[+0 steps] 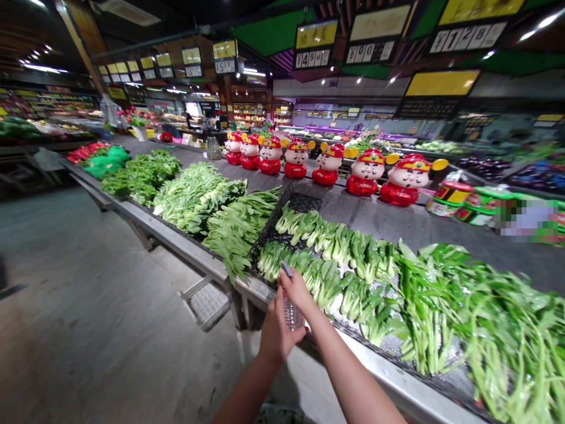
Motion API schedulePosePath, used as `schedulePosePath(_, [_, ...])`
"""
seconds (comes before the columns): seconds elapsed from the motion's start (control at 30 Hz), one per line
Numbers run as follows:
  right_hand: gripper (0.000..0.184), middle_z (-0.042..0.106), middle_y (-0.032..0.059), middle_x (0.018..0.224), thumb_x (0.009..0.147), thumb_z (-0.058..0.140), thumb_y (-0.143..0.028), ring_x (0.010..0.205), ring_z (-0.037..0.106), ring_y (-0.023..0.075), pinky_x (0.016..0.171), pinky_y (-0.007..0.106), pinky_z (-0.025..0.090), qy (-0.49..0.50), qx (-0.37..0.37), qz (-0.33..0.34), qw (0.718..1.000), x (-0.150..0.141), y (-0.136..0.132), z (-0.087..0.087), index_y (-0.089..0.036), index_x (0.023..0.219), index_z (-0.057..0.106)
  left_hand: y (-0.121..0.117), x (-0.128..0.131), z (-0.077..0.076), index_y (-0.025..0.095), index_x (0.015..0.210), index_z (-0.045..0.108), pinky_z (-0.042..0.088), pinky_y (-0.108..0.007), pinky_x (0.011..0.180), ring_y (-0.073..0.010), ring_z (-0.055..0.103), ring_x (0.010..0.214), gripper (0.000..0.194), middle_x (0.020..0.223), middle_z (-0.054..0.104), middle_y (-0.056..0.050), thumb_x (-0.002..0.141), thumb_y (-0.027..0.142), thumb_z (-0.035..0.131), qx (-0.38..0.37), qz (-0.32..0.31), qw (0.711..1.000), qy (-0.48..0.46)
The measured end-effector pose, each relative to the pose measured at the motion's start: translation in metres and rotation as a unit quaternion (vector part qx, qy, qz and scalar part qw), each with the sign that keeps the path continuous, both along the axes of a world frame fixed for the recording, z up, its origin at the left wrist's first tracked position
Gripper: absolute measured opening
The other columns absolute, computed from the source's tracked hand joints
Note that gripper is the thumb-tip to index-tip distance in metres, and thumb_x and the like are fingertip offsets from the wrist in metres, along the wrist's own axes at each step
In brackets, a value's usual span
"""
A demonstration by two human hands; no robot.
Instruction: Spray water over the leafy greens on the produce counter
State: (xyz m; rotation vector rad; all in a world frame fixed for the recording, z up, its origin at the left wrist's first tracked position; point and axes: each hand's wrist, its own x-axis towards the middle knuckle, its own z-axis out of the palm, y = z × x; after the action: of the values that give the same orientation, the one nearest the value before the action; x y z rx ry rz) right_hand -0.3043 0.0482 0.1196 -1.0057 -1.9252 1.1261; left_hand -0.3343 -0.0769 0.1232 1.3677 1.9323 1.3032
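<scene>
My left hand (pixel 274 333) is closed around the body of a small clear plastic bottle (pixel 292 315), holding it upright at the front rail of a vegetable stand. My right hand (pixel 296 290) sits over the bottle's top, fingers pinched round its grey cap (pixel 286 270). Both hands hover just in front of rows of bok choy (pixel 335 259) laid on a perforated metal shelf (pixel 388 344). I cannot make out what is inside the bottle.
Long green stalks (pixel 485 318) lie to the right, with leafy greens (pixel 194 197) and a black crate edge (pixel 269 235) to the left. Several red figurines (pixel 366 174) line the stand's back. The metal rail (pixel 198 253) runs diagonally, and concrete floor (pixel 88 294) lies on the left.
</scene>
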Motion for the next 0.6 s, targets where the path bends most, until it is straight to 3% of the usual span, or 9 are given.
schedulePosePath(0.2, [0.038, 0.063, 0.0052, 0.074, 0.083, 0.043, -0.052, 0.068, 0.057, 0.0187, 0.064, 0.029, 0.044, 0.012, -0.003, 0.017, 1.000, 0.006, -0.001, -0.001, -0.016, 0.081, 0.056, -0.002, 0.006, -0.009, 0.011, 0.139, 0.022, 0.042, -0.039, 0.098, -0.0293, 0.050, 0.114, 0.097, 0.124, 0.048, -0.016, 0.056, 0.021, 0.072, -0.002, 0.014, 1.000, 0.014])
schedulePosePath(0.6, [0.039, 0.058, 0.0013, 0.059, 0.085, 0.041, -0.050, 0.055, 0.052, 0.0154, 0.055, 0.027, 0.041, -0.021, -0.027, 0.018, 0.999, 0.030, -0.016, -0.016, -0.017, 0.070, 0.056, -0.012, 0.028, -0.016, 0.015, 0.140, 0.016, 0.046, -0.036, 0.091, -0.0282, 0.054, 0.108, 0.104, 0.121, 0.048, -0.015, 0.055, 0.024, 0.075, -0.095, 0.000, 0.995, 0.011])
